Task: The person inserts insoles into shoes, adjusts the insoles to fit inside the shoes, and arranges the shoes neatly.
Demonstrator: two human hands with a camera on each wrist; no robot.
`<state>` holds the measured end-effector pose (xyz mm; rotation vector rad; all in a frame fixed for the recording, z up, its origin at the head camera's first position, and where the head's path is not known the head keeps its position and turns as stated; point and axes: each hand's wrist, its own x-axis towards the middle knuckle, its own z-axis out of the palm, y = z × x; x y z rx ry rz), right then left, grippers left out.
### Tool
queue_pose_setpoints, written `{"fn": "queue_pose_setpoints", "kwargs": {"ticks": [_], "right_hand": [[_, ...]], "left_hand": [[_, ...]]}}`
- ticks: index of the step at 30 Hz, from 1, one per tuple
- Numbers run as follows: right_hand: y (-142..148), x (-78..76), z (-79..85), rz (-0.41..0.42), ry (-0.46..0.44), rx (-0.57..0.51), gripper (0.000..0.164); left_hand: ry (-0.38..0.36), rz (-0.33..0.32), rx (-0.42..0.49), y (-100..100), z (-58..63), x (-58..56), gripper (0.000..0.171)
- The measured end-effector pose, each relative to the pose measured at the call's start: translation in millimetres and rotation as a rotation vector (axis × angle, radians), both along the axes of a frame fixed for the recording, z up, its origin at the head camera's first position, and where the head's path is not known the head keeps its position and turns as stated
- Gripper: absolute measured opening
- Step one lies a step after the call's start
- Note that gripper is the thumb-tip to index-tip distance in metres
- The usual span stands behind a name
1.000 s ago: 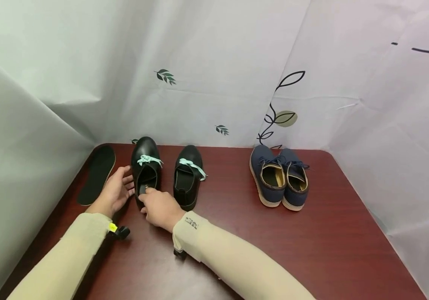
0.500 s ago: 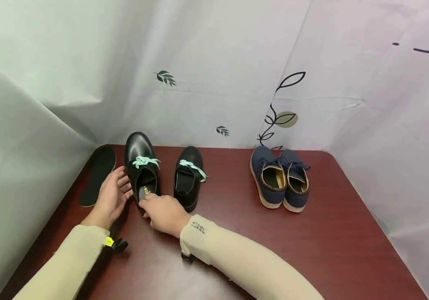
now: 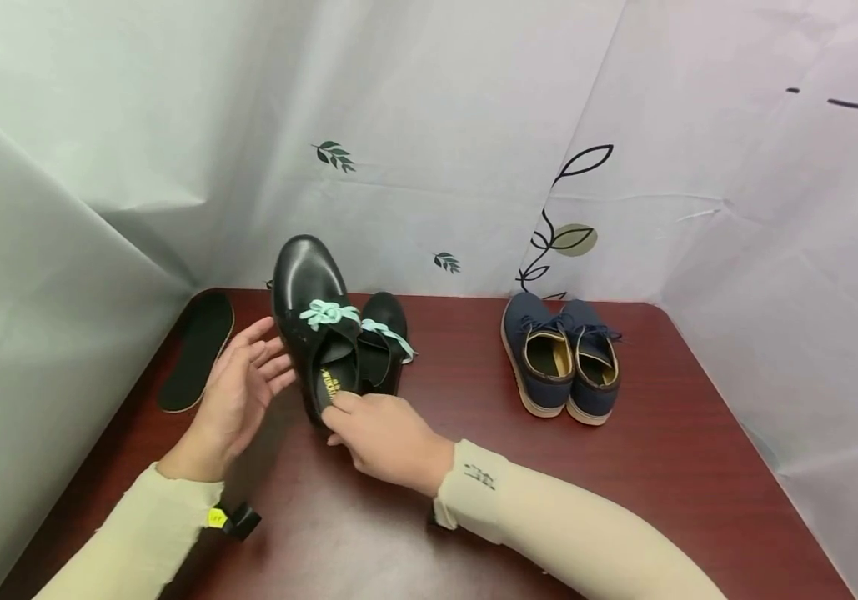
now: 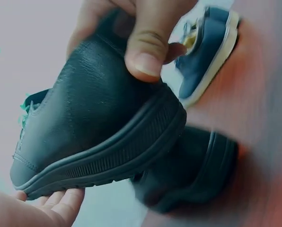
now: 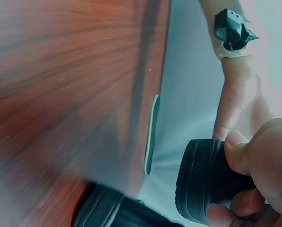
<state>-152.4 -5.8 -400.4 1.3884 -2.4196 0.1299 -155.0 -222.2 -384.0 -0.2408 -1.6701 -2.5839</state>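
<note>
A black leather shoe [image 3: 310, 279] with mint-green laces is lifted off the table, toe up and away. My right hand [image 3: 391, 442] grips its heel, fingers inside the opening and thumb on the outer back. In the left wrist view that thumb lies on the heel of the shoe [image 4: 93, 99]. My left hand [image 3: 244, 387] is beside the shoe, palm turned toward it and fingers extended. Its fingertips touch the sole under the toe in the left wrist view. The other black shoe [image 3: 383, 321] stands on the table, partly hidden behind the lifted one.
A dark insole [image 3: 196, 350] lies at the table's left edge. Two navy shoes [image 3: 537, 350] with pale soles stand side by side at the back right. White printed cloth [image 3: 436, 167] walls the reddish-brown table [image 3: 661, 467] at the back and sides.
My right hand has raised the black shoe and carried it right, tipping its toe up, so it now overlaps the other black shoe. My left hand has followed to the right.
</note>
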Motion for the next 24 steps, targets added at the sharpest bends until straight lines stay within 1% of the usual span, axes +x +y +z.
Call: {"fn": "queue_pose_setpoints", "kwargs": {"ticks": [3,6,9,12,16,18,24], "right_hand": [[21,7.3,-0.6,0.007,0.032,-0.014,0.019],[39,14.5,0.6,0.005,0.056,-0.029,0.020],[57,21.7,2.4,-0.002,0.063,-0.032,0.020],[74,28.0,3.4,-0.011,0.051,-0.029,0.021],[94,36.2,3.9,-0.027,0.040,-0.035,0.021],[103,40.3,3.3,-0.033,0.045,-0.040,0.021],[123,51.3,-3.4,-0.050,0.057,-0.062,0.023]], "left_hand": [[0.020,-0.038,-0.059,15,2.2,4.9,0.037],[0.032,-0.057,-0.116,31,2.5,8.5,0.043],[0.024,-0.069,-0.172,47,1.4,11.4,0.050],[0.006,-0.083,-0.205,62,-0.4,13.6,0.053],[-0.006,-0.141,-0.243,79,-4.2,14.1,0.058],[-0.009,-0.170,-0.282,86,-7.5,14.0,0.061],[-0.035,-0.223,-0.419,111,-19.6,14.6,0.075]]}}
